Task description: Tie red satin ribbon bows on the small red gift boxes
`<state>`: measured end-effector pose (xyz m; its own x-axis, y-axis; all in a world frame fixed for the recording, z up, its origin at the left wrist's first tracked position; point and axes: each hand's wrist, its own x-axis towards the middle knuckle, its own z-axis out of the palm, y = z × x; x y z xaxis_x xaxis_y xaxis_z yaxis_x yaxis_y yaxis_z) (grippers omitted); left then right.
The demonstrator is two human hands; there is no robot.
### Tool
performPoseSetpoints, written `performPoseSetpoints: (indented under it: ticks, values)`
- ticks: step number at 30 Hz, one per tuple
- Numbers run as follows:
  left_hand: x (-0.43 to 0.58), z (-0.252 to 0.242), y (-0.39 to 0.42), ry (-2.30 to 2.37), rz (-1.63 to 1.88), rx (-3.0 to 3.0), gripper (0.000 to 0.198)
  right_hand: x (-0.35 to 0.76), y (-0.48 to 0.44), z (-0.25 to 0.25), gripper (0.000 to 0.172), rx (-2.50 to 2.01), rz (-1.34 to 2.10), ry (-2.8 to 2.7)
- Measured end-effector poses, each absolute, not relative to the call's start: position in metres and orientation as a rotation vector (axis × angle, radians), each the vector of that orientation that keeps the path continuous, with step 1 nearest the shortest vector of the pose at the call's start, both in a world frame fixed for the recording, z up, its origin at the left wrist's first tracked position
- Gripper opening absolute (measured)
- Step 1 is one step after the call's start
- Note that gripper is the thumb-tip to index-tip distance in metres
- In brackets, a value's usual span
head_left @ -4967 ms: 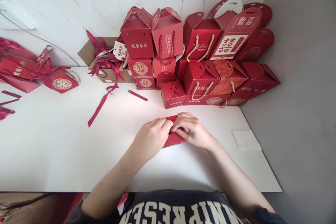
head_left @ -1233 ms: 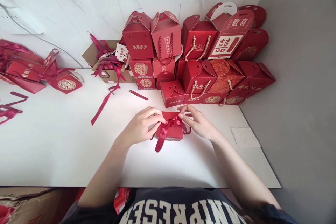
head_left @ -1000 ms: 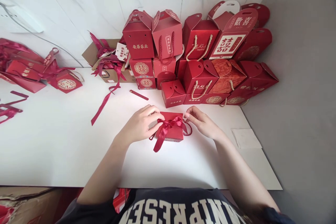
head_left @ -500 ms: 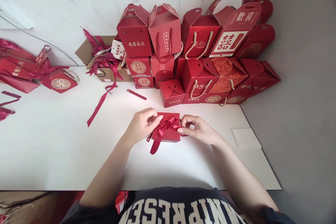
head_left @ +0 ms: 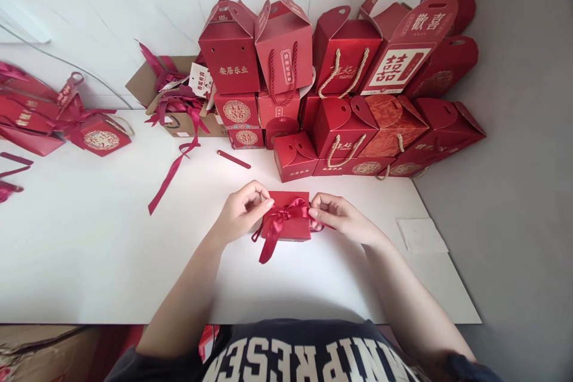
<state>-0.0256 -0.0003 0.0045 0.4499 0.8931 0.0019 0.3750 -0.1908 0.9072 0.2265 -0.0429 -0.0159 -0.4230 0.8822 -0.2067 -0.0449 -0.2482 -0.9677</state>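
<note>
A small red gift box (head_left: 293,228) lies on the white table before me, with a shiny dark-red ribbon (head_left: 283,218) tied in a bow on top. One ribbon tail hangs over the front left edge. My right hand (head_left: 338,216) pinches the ribbon at the box's right side between thumb and fingers. At the upper left edge of the box, my left hand (head_left: 242,210) has thumb and forefinger closed together; what is between them is hidden. A dark-red cord loop (head_left: 255,235) sticks out at the left side.
Red gift boxes (head_left: 342,125) stand stacked against the tiled wall. A cardboard box (head_left: 183,125) holds ribbons, one trailing onto the table (head_left: 111,250). Near it lies a red strip (head_left: 233,159). More red boxes (head_left: 105,134) stand left; white paper (head_left: 421,235) lies right.
My right hand has moved slightly right along the ribbon. My left thumb has drawn back a little from the bow. The view has shifted slightly.
</note>
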Motion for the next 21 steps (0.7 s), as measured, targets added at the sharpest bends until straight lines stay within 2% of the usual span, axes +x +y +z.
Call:
performPoseSetpoints:
  ticks: [6,13,21]
  values:
    - [-0.032,0.008,0.001,0.967,0.57,1.747,0.013,0.225,-0.043,-0.014,0.04,-1.094,1.693,-1.434]
    - [-0.029,0.009,-0.002,0.967,0.592,1.733,0.013,0.222,-0.045,-0.016,0.036,-1.11,1.598,-1.461]
    - [-0.024,0.017,-0.004,0.961,0.46,1.731,0.031,0.214,-0.049,-0.015,0.033,-1.095,1.536,-1.427]
